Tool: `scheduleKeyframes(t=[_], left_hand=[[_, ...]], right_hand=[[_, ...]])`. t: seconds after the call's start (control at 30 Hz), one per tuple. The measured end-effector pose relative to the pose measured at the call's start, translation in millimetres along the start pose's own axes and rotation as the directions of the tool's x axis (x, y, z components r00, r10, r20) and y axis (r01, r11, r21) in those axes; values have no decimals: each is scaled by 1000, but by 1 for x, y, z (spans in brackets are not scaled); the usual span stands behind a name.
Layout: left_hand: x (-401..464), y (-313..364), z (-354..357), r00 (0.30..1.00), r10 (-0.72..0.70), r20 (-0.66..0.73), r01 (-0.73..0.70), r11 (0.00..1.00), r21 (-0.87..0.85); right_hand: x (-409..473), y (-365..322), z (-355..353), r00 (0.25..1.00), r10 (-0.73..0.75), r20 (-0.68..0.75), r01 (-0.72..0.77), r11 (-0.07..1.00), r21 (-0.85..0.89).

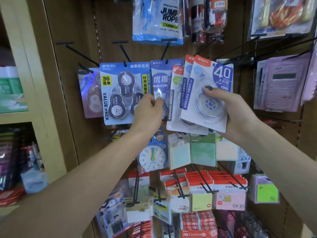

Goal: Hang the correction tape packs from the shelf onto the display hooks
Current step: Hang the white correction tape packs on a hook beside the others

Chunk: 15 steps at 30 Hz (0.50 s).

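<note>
My right hand point(235, 110) grips a fanned stack of correction tape packs point(204, 98), the front one marked "40", thumb on its clear blister. My left hand point(148, 110) pinches the lower edge of a blue-and-white correction tape pack point(160, 78) that hangs on a black display hook point(165, 50). To the left hangs a blue "36" value pack point(120, 93) on its own hook point(124, 54), and a pale pack point(89, 93) hangs further left.
A jump rope bag point(157, 21) hangs above. Pink calculators point(281, 81) hang at the right. Below hang a toy clock point(152, 157), sticky notes point(202, 148) and rows of red-topped packs point(214, 184) on long hooks. A wooden shelf unit point(34, 93) stands at the left.
</note>
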<state>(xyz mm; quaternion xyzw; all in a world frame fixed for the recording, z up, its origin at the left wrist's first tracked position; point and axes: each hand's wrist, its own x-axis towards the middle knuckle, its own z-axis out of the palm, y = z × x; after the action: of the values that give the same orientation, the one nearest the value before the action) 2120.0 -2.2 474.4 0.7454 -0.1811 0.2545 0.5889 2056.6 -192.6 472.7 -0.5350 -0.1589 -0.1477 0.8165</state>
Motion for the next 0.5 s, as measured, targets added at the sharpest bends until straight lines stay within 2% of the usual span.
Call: scheduleKeyframes(t=[0.1, 0.17, 0.33, 0.5], left_hand=[[5, -3, 0, 998, 56, 1, -56, 984, 171], [6, -1, 1, 998, 66, 22, -70, 975, 213], [-3, 3, 6, 989, 111, 103, -125, 981, 150], [-6, 4, 4, 986, 138, 96, -144, 988, 60]], right_hand=[[4, 2, 0, 1000, 18, 1, -18, 1000, -11], [5, 3, 0, 1000, 20, 4, -20, 1000, -14], [6, 5, -2, 1000, 13, -8, -13, 1000, 2], [5, 4, -1, 1000, -7, 6, 7, 1000, -2]])
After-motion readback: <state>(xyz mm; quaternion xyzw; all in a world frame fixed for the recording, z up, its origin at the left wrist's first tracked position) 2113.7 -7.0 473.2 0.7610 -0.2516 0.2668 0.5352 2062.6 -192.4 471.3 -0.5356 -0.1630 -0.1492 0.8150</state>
